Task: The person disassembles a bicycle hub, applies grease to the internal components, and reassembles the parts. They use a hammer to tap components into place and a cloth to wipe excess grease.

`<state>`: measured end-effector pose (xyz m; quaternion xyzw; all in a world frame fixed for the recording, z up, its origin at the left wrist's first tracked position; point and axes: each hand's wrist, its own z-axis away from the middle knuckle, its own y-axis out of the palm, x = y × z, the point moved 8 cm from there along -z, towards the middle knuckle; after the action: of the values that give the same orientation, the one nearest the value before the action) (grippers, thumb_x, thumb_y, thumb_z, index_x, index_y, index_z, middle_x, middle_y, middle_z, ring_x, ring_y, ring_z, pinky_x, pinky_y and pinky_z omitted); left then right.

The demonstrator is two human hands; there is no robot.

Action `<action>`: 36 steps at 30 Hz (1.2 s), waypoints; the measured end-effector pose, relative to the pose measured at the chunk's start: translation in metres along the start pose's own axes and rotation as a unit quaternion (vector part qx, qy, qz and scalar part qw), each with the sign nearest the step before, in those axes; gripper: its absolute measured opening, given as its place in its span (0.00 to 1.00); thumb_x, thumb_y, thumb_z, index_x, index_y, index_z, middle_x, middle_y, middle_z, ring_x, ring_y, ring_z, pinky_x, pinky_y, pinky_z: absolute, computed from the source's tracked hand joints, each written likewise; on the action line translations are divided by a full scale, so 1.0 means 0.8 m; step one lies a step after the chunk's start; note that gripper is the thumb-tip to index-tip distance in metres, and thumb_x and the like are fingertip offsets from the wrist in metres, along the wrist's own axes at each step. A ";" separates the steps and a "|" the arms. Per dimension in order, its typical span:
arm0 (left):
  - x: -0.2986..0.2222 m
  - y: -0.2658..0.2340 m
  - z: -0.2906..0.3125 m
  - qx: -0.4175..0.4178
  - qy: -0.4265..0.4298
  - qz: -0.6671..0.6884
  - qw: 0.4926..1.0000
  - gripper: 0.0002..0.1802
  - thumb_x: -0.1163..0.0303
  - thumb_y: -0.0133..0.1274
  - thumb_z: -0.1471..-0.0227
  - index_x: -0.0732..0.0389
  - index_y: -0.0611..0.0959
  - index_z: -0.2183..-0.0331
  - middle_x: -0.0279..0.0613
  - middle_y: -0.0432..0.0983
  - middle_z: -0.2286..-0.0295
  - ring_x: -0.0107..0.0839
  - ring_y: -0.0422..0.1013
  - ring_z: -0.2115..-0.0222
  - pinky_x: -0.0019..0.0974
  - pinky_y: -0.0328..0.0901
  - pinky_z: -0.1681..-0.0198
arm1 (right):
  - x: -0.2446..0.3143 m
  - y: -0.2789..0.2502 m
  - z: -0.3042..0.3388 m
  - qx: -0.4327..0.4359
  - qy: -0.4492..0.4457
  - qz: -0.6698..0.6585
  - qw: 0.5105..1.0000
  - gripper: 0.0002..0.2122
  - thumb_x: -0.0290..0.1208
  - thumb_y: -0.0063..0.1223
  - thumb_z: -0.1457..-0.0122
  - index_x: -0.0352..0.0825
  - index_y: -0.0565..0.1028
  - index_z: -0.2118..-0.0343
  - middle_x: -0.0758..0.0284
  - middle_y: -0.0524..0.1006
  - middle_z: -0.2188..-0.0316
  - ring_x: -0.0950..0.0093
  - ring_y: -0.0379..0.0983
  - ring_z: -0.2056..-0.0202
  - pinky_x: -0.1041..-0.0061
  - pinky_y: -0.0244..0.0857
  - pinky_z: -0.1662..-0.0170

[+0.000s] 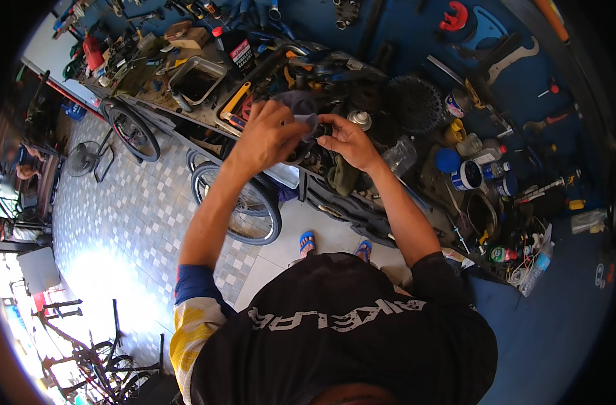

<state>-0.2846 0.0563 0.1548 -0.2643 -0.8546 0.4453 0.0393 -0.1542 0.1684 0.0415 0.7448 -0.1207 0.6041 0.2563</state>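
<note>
The left hand (271,129), its fingers bent and drawn together, gripped a crumpled dark grey-purple cloth (298,104), while the right hand (350,140), partly curled, pinched a small dark round part (323,130) between thumb and fingers; cloth and part met between the two hands, above the front edge of the cluttered worktop (149,98). Just below the right hand hung an olive-green piece of fabric (340,177), with a crumpled clear plastic bag (399,155) farther right. Behind the hands lay a large black toothed bicycle sprocket (416,104), and to the left stood a black bottle with a red cap (237,54), near a rectangular metal tray (212,63). On the right, a round blue lid (447,160) sat beside a white-and-blue tub (466,175). Below the worktop, a spoked bicycle wheel with a black tyre (277,219) stood over the grey-and-white tiled floor (152,202)
</note>
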 end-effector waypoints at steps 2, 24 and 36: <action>0.040 -0.006 0.004 -0.003 -0.009 -0.065 0.998 0.15 0.74 0.64 0.52 0.52 0.89 0.59 0.37 0.75 0.65 0.44 0.71 0.57 0.47 0.62 0.52 | 0.003 -0.011 0.005 -0.014 -0.014 0.049 0.999 0.24 0.24 0.64 0.36 0.32 0.70 0.37 0.70 0.77 0.50 0.82 0.74 0.52 0.80 0.71 0.50; -0.117 0.198 -0.027 0.004 -0.212 0.859 0.465 0.35 0.55 0.62 0.36 0.65 0.72 0.37 0.46 0.76 0.45 0.39 0.74 0.44 0.45 0.71 0.39 | 0.201 0.017 0.168 -0.195 -0.172 0.514 0.818 0.41 0.33 0.76 0.51 0.38 0.66 0.34 0.60 0.79 0.51 0.57 0.74 0.50 0.60 0.70 0.48; -0.258 0.296 -0.099 0.049 -0.250 0.642 0.723 0.33 0.88 0.60 0.45 0.66 0.73 0.38 0.46 0.77 0.46 0.33 0.75 0.47 0.37 0.72 0.44 | 0.170 -0.160 0.333 -0.380 -0.089 0.386 0.836 0.44 0.52 0.80 0.55 0.35 0.70 0.39 0.60 0.78 0.60 0.62 0.76 0.54 0.63 0.71 0.50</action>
<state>0.0151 0.1237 0.0521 -0.6264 -0.4362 0.4555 -0.4580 0.1643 0.1532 0.1050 0.5323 -0.6407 0.4920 0.2530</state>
